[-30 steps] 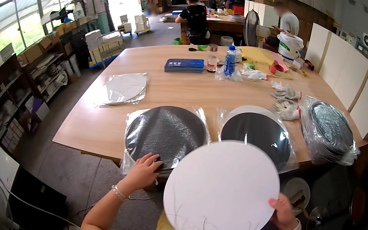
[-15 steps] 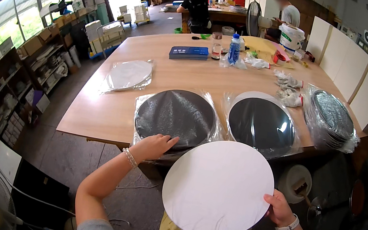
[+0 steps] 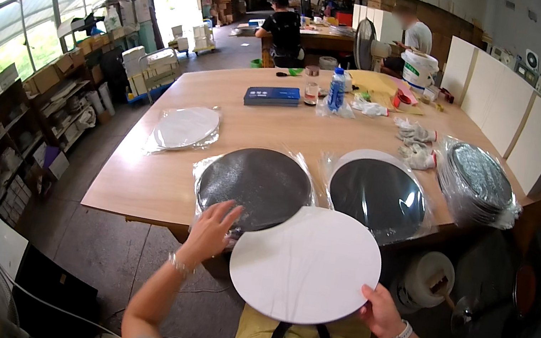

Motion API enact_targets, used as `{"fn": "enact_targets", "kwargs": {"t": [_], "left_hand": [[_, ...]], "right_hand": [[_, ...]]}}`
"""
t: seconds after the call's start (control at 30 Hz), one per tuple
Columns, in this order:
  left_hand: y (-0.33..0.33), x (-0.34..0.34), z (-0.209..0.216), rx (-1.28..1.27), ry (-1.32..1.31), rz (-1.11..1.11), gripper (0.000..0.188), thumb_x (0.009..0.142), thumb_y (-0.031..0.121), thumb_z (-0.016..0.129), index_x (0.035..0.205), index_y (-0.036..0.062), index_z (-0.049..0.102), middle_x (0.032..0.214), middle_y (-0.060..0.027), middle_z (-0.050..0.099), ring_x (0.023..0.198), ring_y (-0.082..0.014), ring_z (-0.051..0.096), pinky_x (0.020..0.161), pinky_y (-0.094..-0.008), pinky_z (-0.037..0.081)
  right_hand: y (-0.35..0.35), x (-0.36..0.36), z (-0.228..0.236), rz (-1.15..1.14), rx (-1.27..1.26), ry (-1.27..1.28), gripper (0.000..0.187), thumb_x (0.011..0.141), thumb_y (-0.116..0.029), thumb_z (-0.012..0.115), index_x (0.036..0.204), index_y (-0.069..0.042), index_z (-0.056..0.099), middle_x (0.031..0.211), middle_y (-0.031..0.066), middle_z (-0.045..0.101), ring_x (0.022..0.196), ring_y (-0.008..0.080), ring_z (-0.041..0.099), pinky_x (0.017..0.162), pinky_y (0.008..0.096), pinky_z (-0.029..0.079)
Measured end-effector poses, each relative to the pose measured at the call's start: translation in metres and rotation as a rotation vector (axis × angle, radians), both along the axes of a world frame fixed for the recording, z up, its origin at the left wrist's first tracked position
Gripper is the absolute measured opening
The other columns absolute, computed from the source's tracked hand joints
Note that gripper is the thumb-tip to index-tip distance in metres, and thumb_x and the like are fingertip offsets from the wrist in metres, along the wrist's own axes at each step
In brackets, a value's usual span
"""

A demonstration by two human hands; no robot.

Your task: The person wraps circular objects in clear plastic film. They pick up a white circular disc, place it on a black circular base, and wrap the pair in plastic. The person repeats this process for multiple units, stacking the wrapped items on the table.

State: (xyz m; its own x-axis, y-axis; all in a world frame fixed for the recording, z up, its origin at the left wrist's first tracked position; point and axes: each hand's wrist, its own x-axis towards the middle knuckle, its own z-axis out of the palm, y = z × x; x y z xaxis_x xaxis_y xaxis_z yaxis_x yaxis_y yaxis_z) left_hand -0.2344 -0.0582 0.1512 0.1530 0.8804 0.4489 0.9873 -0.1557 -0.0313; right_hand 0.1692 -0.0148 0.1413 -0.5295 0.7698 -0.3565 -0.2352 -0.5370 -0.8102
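- 2 black discs are lying in clear plastic bags at the near edge of the wooden table (image 3: 160, 178); the left black disc (image 3: 257, 185) and the right black disc (image 3: 378, 195) are sitting side by side, apart.
- a bagged white disc (image 3: 185, 126) is lying further left on the table, and a stack of bagged dark discs (image 3: 482, 179) is sitting at the right edge, so some packing looks done.
- the loose white round board (image 3: 306, 264) is not bagged and not yet set down; judging by this, the work looks partway along.
- the white round board is being held out over the table's near edge, in front of the person's lap, its far rim overlapping the left black disc's bag.
- right hand (image 3: 384, 313) is gripping the board's lower right rim, fingers curled under, thumb on top.
- left hand (image 3: 213, 230) is spread flat, fingers fanned, resting on the near edge of the left black disc's bag, just beside the board.
- 2 other people are working at a far table, well apart.
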Motion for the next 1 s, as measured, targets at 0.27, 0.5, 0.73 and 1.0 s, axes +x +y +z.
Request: {"fn": "enact_targets", "kwargs": {"t": [0.27, 0.5, 0.73, 1.0], "left_hand": [[-0.054, 0.009, -0.087, -0.125, -1.449, 0.530, 0.022, 0.088, 0.020, 0.059, 0.083, -0.0007, 0.060, 0.071, -0.0089, 0.062, 0.068, -0.0228, 0.064, 0.060, -0.0312, 0.051], [-0.034, 0.068, -0.155, 0.592, -1.955, 0.116, 0.018, 0.092, 0.019, 0.054, 0.088, 0.0026, 0.060, 0.081, -0.0036, 0.061, 0.077, -0.0123, 0.059, 0.066, -0.0255, 0.049], [0.010, 0.101, -0.182, 0.476, -2.039, -0.066, 0.018, 0.092, 0.019, 0.053, 0.094, 0.0026, 0.059, 0.093, -0.0072, 0.061, 0.087, -0.0162, 0.058, 0.070, -0.0305, 0.048], [-0.003, 0.105, -0.219, 0.425, -1.472, 0.073, 0.019, 0.092, 0.018, 0.052, 0.099, 0.0014, 0.059, 0.096, -0.0093, 0.062, 0.087, -0.0177, 0.059, 0.071, -0.0309, 0.049]], "right_hand": [[-0.017, -0.014, 0.001, 0.003, -0.045, -0.108, 0.017, 0.095, -0.021, 0.049, 0.107, -0.008, 0.051, 0.080, 0.0022, 0.059, 0.057, 0.0096, 0.053, 0.047, 0.0236, 0.047], [-0.031, -0.051, -0.003, 0.035, -0.153, -0.085, 0.019, 0.096, -0.021, 0.048, 0.109, -0.006, 0.048, 0.086, 0.0070, 0.060, 0.068, 0.0168, 0.062, 0.058, 0.0331, 0.056], [-0.037, -0.062, -0.003, 0.063, -0.185, -0.122, 0.021, 0.097, -0.020, 0.046, 0.113, -0.006, 0.048, 0.090, 0.0084, 0.063, 0.071, 0.0176, 0.063, 0.064, 0.0365, 0.057], [-0.013, -0.134, -0.019, 0.157, -0.171, 0.009, 0.024, 0.097, -0.014, 0.043, 0.118, -0.003, 0.045, 0.106, 0.0129, 0.058, 0.089, 0.0234, 0.063, 0.077, 0.0378, 0.055]]}}
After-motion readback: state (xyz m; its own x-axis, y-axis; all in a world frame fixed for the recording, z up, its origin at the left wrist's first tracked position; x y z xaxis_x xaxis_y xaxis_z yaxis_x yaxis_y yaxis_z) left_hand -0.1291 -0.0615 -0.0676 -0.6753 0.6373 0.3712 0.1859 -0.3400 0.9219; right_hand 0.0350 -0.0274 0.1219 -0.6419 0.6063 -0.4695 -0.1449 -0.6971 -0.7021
